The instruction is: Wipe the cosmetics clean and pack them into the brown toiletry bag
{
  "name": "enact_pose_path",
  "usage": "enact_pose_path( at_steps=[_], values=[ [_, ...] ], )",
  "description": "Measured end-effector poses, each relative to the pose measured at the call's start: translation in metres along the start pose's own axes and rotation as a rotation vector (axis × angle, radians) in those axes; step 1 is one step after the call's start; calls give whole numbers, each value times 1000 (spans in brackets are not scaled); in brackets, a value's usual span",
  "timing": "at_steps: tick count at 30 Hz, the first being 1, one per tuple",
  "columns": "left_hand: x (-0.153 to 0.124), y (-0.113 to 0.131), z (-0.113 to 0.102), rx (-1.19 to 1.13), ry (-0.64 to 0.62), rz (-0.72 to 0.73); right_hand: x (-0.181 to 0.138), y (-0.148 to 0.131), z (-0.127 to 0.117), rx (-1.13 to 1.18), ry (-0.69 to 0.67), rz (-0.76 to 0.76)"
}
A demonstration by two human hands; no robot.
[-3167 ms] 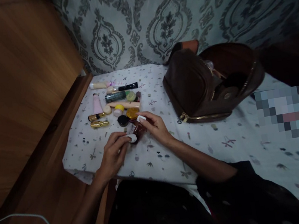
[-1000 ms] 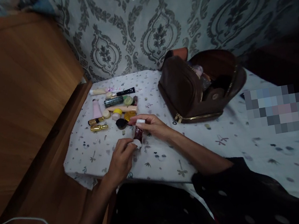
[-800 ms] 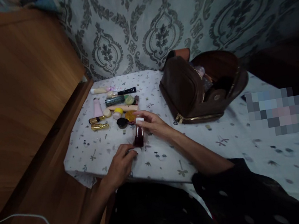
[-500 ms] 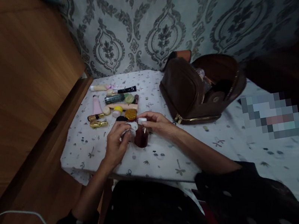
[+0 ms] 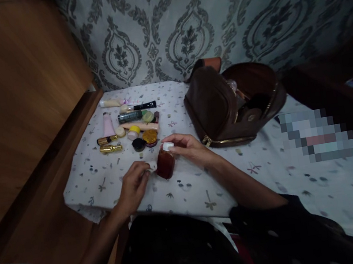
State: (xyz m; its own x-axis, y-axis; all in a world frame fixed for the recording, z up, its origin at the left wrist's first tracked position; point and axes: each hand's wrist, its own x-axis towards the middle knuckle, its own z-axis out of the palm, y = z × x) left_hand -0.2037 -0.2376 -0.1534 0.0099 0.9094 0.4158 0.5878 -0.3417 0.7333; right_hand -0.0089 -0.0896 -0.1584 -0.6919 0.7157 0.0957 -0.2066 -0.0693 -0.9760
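Observation:
My right hand (image 5: 187,147) pinches the white cap (image 5: 168,146) of a red-brown see-through bottle (image 5: 165,165), which leans slightly on the tablecloth. Just left of it, my left hand (image 5: 134,184) has its fingers closed on a small crumpled white wipe (image 5: 151,167), mostly hidden by the fingers. Behind the hands sit a black-lidded jar (image 5: 138,144) and an amber jar (image 5: 150,138). A gold tube (image 5: 110,148) lies farther left.
Several cosmetics, among them a pink tube (image 5: 108,126), a yellow-lidded jar (image 5: 133,132) and a black-handled brush (image 5: 145,105), lie at the back left. An unzipped brown bag (image 5: 212,106) stands to the right. A wooden cabinet (image 5: 21,85) borders the table's left side.
My left hand has drawn back left and down from the bottle with the wipe. The bottle now tilts a little, my right hand still on its cap. The view has shifted slightly.

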Motion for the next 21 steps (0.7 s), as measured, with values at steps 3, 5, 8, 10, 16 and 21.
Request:
enact_pose_path(
  at_steps=[3,5,8,10,16,21],
  values=[
    [11,0,6,-193,43,-155,-4,-4,5,10,-32,-8],
    [16,3,13,-364,-8,-258,-9,-10,9,37,-23,-37],
    [19,12,24,-587,-184,-384,-17,-25,10,43,19,-86],
    [22,17,30,-613,-285,-433,-24,-38,6,-14,48,-119],
    [38,30,52,-503,-367,-476,-61,-89,-14,-375,68,-267],
    [63,51,65,-441,-408,-491,-92,-147,-43,-646,176,-412]
  ],
)
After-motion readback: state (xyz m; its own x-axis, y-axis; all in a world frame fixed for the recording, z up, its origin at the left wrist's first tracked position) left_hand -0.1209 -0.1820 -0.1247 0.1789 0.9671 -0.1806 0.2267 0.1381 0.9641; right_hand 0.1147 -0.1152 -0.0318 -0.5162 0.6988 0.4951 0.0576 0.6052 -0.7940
